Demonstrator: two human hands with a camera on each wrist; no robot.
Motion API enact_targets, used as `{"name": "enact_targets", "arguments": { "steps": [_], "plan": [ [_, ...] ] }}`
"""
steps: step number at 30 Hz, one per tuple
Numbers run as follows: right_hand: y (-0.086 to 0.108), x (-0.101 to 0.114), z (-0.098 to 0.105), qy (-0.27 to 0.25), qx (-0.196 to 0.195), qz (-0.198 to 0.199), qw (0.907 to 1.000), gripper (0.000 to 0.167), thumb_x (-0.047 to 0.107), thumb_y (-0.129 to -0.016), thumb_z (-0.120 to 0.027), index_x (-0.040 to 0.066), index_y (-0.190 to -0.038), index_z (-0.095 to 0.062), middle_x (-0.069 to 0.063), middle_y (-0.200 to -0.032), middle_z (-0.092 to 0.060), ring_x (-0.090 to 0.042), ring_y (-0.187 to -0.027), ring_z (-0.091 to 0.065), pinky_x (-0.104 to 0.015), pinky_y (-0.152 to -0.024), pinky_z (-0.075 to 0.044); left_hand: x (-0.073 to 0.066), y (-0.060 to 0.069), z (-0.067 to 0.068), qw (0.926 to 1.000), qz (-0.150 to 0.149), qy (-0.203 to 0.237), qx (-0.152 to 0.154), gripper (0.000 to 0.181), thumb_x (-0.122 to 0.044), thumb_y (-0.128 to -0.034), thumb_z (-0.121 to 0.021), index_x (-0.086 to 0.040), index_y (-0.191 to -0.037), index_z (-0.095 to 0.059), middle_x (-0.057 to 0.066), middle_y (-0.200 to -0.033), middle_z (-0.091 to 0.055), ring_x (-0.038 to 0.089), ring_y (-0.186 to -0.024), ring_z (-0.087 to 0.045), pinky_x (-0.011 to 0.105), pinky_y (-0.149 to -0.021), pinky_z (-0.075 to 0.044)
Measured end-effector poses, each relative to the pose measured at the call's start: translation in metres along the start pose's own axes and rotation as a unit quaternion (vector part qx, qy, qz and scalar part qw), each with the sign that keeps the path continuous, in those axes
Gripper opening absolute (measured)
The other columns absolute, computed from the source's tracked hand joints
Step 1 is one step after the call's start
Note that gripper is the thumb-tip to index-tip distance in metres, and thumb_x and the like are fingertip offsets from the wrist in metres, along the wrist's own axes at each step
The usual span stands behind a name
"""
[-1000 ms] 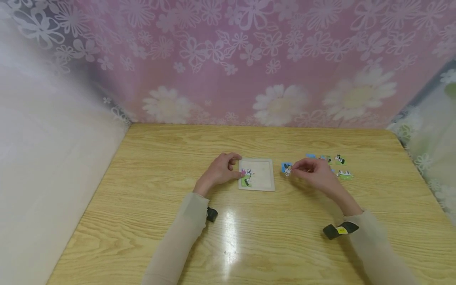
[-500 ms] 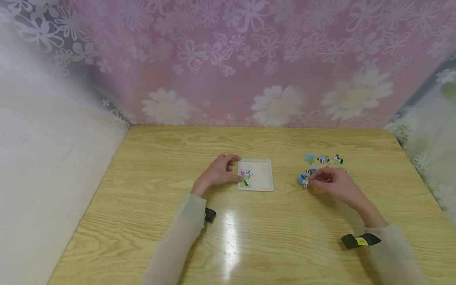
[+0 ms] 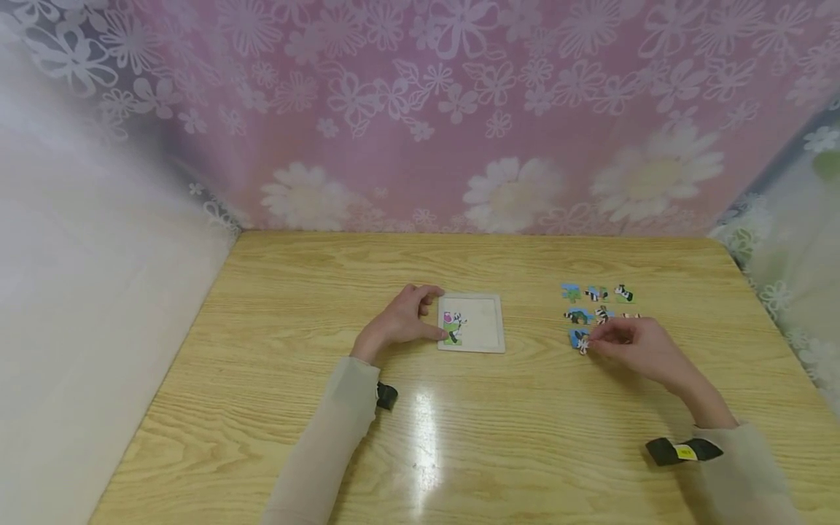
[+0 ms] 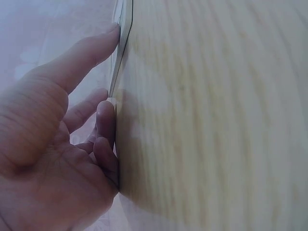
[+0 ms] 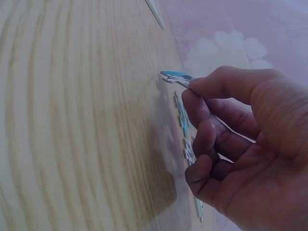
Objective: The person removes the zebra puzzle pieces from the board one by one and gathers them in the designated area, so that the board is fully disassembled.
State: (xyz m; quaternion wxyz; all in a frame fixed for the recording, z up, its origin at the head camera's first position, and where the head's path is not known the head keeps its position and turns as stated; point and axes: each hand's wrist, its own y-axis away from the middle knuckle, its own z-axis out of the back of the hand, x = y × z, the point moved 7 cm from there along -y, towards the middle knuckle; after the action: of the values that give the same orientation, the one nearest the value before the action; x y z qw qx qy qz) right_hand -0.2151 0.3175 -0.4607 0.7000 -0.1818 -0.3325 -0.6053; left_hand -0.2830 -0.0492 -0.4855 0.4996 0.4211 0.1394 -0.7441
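Observation:
A small square puzzle tray lies on the table, with joined puzzle pieces along its lower left side. My left hand holds the tray by its left side, thumb on the rim and index finger at the upper left corner. In the left wrist view, the thumb presses the tray's edge while the other fingers curl by the tabletop. To the right, my right hand pinches a blue and white puzzle piece between thumb and index finger. The right wrist view shows this piece raised off the wood.
Several loose puzzle pieces lie in rows just beyond my right hand, which partly covers one of them. The wooden table meets a pink flowered curtain at its far edge. A pale wall covering stands along the left.
My right hand has moved right and nearer to me, carrying the pinched piece from beside the tray to the front of the loose pieces. The left hand has stayed at the tray.

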Motion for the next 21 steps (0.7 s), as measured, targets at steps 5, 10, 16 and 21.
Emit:
{"name": "enact_targets", "arguments": {
  "steps": [5,10,16,21],
  "plan": [
    [0.001,-0.01,0.001,-0.002,0.004,-0.012,0.9999,0.023,0.03,-0.097,-0.073,0.008,-0.106,-0.075,-0.006,-0.096,-0.075,-0.006,-0.079,-0.065,-0.024,-0.067,-0.049,0.0,-0.001,0.0,1.0,0.0,-0.002,0.001,0.076,-0.027,-0.0841,-0.087,-0.016,-0.149,-0.048,0.007,-0.122,-0.043,0.021,-0.102,-0.041,0.037,-0.089,-0.037],
    [0.0,-0.015,0.002,0.003,0.004,-0.016,0.9999,0.024,0.03,-0.097,-0.073,0.009,-0.107,-0.075,-0.004,-0.096,-0.075,-0.002,-0.08,-0.064,-0.022,-0.07,-0.049,-0.001,0.0,0.0,1.0,-0.002,0.004,0.004,0.076,-0.026,-0.0847,-0.086,-0.016,-0.149,-0.048,0.007,-0.121,-0.042,0.021,-0.101,-0.04,0.037,-0.089,-0.037],
    [0.0,-0.016,0.005,0.016,-0.003,-0.015,0.9998,0.024,0.031,-0.098,-0.071,0.01,-0.109,-0.075,-0.005,-0.097,-0.075,-0.001,-0.08,-0.064,-0.023,-0.071,-0.049,-0.001,0.001,0.0,1.0,0.0,0.007,0.002,0.076,-0.026,-0.0843,-0.086,-0.016,-0.149,-0.048,0.006,-0.121,-0.042,0.021,-0.101,-0.04,0.037,-0.089,-0.037],
    [-0.004,-0.003,0.007,0.01,-0.042,0.029,0.9986,0.021,0.029,-0.097,-0.072,0.012,-0.109,-0.074,-0.007,-0.097,-0.076,-0.005,-0.079,-0.066,-0.024,-0.067,-0.051,0.0,0.001,-0.001,0.9999,0.008,0.007,0.0,0.076,-0.025,-0.0837,-0.087,-0.018,-0.149,-0.048,0.006,-0.122,-0.043,0.021,-0.102,-0.04,0.037,-0.089,-0.037]
  ]
}}
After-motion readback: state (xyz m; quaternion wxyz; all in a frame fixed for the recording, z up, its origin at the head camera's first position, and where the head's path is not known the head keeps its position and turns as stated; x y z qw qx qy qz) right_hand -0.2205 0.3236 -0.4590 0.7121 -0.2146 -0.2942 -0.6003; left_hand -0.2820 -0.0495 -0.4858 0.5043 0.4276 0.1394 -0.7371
